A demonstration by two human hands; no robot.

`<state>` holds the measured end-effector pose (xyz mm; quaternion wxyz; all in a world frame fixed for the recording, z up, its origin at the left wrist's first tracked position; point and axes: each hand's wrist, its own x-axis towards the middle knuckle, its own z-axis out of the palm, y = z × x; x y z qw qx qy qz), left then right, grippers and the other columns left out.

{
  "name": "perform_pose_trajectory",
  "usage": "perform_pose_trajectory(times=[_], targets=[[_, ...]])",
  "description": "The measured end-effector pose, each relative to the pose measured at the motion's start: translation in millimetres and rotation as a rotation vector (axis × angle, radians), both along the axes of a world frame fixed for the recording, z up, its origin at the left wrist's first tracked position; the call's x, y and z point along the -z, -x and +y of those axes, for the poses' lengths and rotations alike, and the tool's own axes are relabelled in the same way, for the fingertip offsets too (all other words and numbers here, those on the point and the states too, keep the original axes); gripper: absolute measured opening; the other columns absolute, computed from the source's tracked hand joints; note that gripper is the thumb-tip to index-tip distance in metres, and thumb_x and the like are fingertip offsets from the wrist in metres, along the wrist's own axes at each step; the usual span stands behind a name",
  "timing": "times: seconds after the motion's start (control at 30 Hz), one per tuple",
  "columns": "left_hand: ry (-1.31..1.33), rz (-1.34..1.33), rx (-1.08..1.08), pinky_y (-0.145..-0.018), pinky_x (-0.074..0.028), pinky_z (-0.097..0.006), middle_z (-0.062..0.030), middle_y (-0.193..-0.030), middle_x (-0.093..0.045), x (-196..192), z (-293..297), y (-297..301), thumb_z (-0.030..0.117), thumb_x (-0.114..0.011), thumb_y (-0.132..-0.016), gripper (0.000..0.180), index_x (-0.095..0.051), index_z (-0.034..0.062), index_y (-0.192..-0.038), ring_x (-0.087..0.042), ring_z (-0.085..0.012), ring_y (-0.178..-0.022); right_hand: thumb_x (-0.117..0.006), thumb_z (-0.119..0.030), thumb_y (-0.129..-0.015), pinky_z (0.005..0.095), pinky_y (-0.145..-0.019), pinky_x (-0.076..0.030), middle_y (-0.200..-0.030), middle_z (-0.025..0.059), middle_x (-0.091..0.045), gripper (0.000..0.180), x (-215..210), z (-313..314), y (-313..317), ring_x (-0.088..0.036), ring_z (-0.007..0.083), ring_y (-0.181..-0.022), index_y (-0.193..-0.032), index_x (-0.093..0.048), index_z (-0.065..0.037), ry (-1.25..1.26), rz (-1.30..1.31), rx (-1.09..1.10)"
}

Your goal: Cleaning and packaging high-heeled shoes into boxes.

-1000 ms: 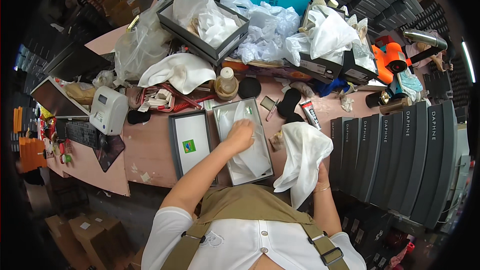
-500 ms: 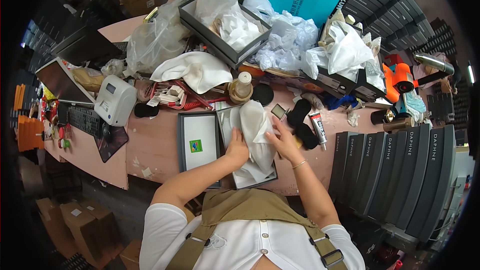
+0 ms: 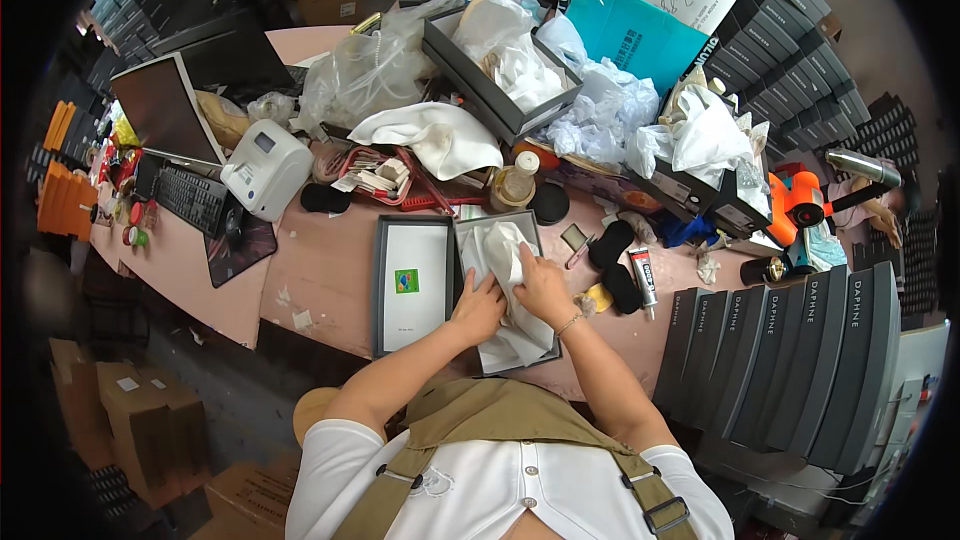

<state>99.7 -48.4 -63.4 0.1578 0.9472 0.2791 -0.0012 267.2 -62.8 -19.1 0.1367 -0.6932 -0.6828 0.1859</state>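
A grey shoebox base [image 3: 549, 349] stands in front of me, lined with white tissue paper [image 3: 503, 248] bunched over contents I cannot make out. My left hand [image 3: 478, 311] lies on the paper's left side, its fingers stretched out. On the right side my right hand [image 3: 543, 290] presses on the paper, index finger extended and the others partly hidden. To the left, against the base, lies the grey lid [image 3: 379, 285], inside up, with a white lining and a small green sticker [image 3: 407, 281].
Grey shoeboxes [image 3: 765, 365] stand in a row at the right. Beyond my hands are a pump bottle [image 3: 515, 183], a red basket [image 3: 380, 178], a glue tube [image 3: 643, 280] and black pads [image 3: 612, 242]. A label printer [image 3: 267, 170] and keyboard [image 3: 190, 202] sit left; an orange heat gun [image 3: 797, 202] is far right.
My right hand has come in from the box's right edge onto the paper. The raised paper bundle now lies lower and flatter. The whole view has shifted slightly.
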Motion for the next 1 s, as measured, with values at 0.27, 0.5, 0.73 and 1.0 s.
perform_pose_trajectory(times=[0.27, 0.5, 0.73, 1.0], targets=[[-0.026, -0.051, -0.064, -0.102, -0.022, -0.065, -0.0144, -0.105, -0.058, 3, -22, 12, 0.023, -0.060, -0.070, 0.030, -0.066, 0.0047, -0.094, -0.036, -0.0338, -0.125, -0.055, -0.012, -0.073, 0.0461, -0.079, -0.047, -0.092, 0.0245, -0.063, 0.047, 26, 15, 4, -0.061, 0.0393, -0.087, -0.116, -0.052, 0.005, 0.082, 0.181, 0.103], [-0.024, -0.176, -0.146, -0.103, -0.021, -0.063, -0.0160, -0.117, -0.056, 7, -39, 24, 0.025, -0.062, -0.071, 0.042, -0.063, 0.0039, -0.107, -0.034, -0.0346, -0.127, -0.054, -0.015, -0.077, 0.0348, -0.072, -0.049, -0.090, 0.0159, -0.066, 0.034, 20, 21, -7, -0.064, 0.0228, -0.079, -0.104, -0.057, 0.006, 0.317, 0.693, 0.159], [0.061, -0.099, -0.187, -0.107, -0.018, -0.060, -0.0150, -0.131, -0.047, 1, -39, 26, 0.029, -0.061, -0.075, 0.051, -0.058, 0.0048, -0.120, -0.026, -0.0327, -0.134, -0.061, -0.019, -0.080, 0.0428, -0.093, -0.043, -0.114, 0.0315, -0.055, 0.064, 34, 12, 21, -0.052, 0.0440, -0.109, -0.132, -0.035, 0.007, 0.046, 0.439, 0.185], [0.124, 0.054, -0.102, -0.110, -0.015, -0.056, -0.0121, -0.131, -0.048, -4, -30, 23, 0.031, -0.065, -0.074, 0.061, -0.052, 0.0011, -0.126, -0.025, -0.0269, -0.136, -0.070, -0.020, -0.074, 0.0417, -0.111, -0.025, -0.142, 0.0321, -0.027, 0.091, 47, -27, 12, -0.026, 0.0448, -0.134, -0.143, -0.016, 0.005, 0.361, 0.062, -0.217]])
